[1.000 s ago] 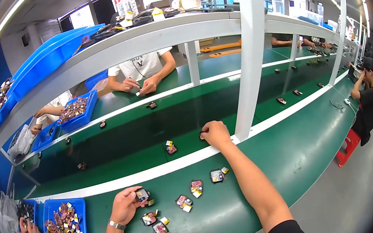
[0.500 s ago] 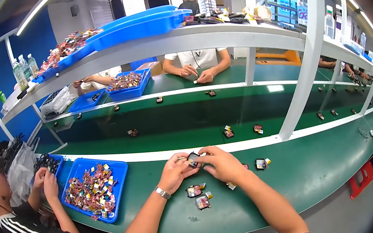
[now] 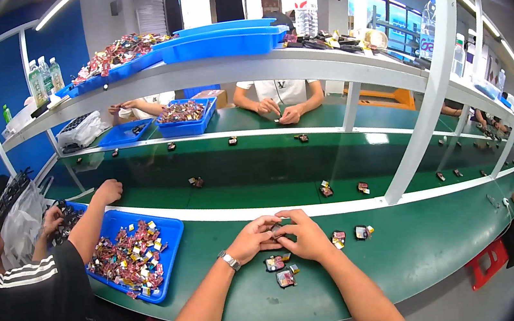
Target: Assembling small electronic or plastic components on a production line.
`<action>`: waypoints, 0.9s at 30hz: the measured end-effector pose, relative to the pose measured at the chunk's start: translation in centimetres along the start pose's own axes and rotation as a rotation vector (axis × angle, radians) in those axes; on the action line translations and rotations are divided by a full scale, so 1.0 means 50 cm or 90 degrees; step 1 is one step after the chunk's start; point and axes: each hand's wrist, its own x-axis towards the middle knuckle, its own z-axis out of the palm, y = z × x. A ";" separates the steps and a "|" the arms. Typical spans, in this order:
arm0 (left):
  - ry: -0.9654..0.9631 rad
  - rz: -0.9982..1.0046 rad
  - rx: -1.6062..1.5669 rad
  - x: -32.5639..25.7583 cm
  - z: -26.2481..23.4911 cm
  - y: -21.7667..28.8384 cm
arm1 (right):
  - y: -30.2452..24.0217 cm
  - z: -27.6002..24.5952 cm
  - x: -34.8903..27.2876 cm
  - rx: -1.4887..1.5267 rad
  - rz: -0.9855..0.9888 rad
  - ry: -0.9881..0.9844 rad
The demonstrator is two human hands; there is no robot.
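Observation:
Between my two hands, in front of me over the green table (image 3: 236,299), is a small black casing (image 3: 276,228), mostly covered by my fingers. My left hand (image 3: 249,242), with a watch at its wrist, grips it from the left. Its other side is pinched by the fingers of my right hand (image 3: 304,235). Just below my hands lie two similar black casings with reddish boards and yellow-white tabs, an upper one (image 3: 274,263) and a lower one (image 3: 285,278). Two more such casings, one nearer (image 3: 339,238) and one farther right (image 3: 362,231), lie beyond my right hand.
A blue tray (image 3: 173,236) heaped with small red boards stands at left, beside a co-worker (image 3: 35,300). Past a white rail (image 3: 212,216), a dark green belt (image 3: 253,177) carries scattered casings. A white shelf (image 3: 206,73) and its slanted post (image 3: 420,93) rise ahead.
My fingers have closed further round the casing, hiding more of it. The co-worker at left has stretched an arm over the blue tray toward the belt. The whole view has shifted slightly.

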 end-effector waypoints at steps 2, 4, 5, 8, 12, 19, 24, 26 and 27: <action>-0.004 0.015 -0.007 0.002 -0.001 -0.005 | -0.005 0.000 -0.003 0.029 0.007 -0.023; -0.035 0.024 -0.018 0.004 -0.002 -0.006 | -0.007 -0.005 -0.005 0.043 0.029 -0.033; -0.022 0.022 -0.011 0.005 0.002 -0.005 | -0.007 -0.007 -0.006 0.055 0.051 -0.046; 0.001 0.003 0.017 0.003 0.009 0.002 | -0.007 -0.004 -0.008 0.021 0.042 -0.026; -0.035 0.016 -0.015 0.001 -0.006 -0.004 | -0.009 0.002 -0.005 0.018 0.045 0.014; -0.037 0.040 0.051 -0.002 -0.002 -0.006 | -0.007 0.003 -0.008 0.039 0.065 0.009; 0.014 0.004 0.048 0.007 0.004 -0.013 | 0.005 0.002 -0.016 0.062 0.052 -0.044; 0.027 -0.003 0.048 0.007 0.013 -0.008 | -0.001 0.001 -0.016 0.033 0.063 0.003; 0.011 0.018 -0.005 0.005 0.014 -0.010 | -0.002 0.004 -0.015 0.035 0.063 0.007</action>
